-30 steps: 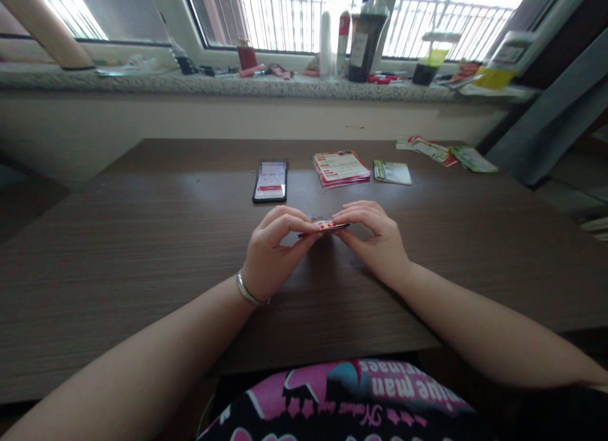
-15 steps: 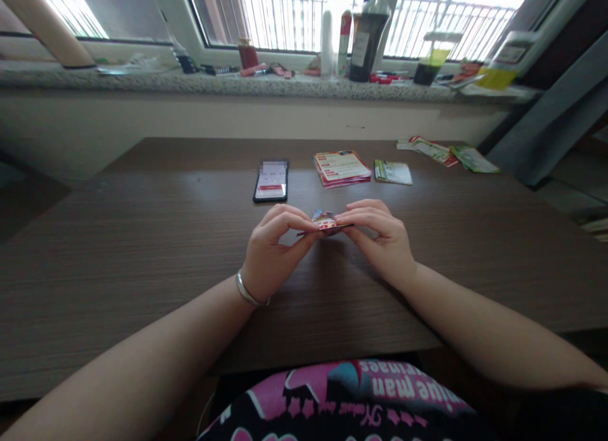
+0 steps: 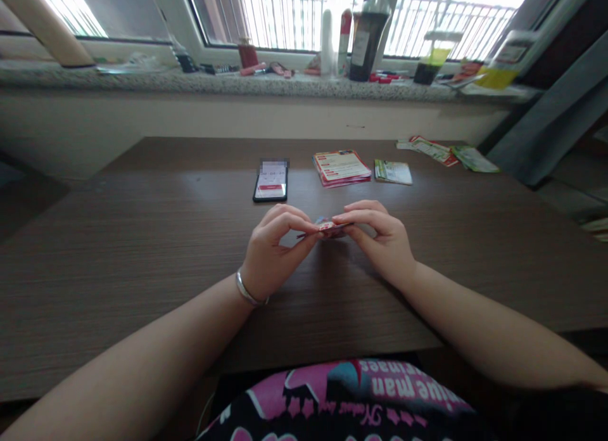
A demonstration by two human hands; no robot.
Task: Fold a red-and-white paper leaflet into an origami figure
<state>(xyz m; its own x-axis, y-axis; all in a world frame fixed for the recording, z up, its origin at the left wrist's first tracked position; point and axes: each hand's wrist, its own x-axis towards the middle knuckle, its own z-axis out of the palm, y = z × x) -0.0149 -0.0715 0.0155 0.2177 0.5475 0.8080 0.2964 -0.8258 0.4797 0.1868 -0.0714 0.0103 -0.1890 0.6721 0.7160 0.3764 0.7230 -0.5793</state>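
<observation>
Between my two hands, just above the table, is a small, thin, colourful printed piece [image 3: 329, 226], seen nearly edge-on. My left hand [image 3: 281, 241] pinches its left end between thumb and fingers; a silver bangle is on that wrist. The right end is pinched by my right hand [image 3: 382, 239], thumb below and fingers on top. Most of the piece's surface is hidden by the fingertips and the flat angle.
Beyond my hands on the brown table [image 3: 142, 238] lie a phone [image 3: 271, 182], a stack of red-edged cards [image 3: 342, 167], a small green-white stack [image 3: 393, 172] and packets [image 3: 475, 159] at the back right. Bottles [image 3: 368, 38] stand on the windowsill [image 3: 285, 86].
The printed piece has tilted slightly between my fingers, so less of its top shows. My right fingertips have shifted a little; both hands otherwise stay in place.
</observation>
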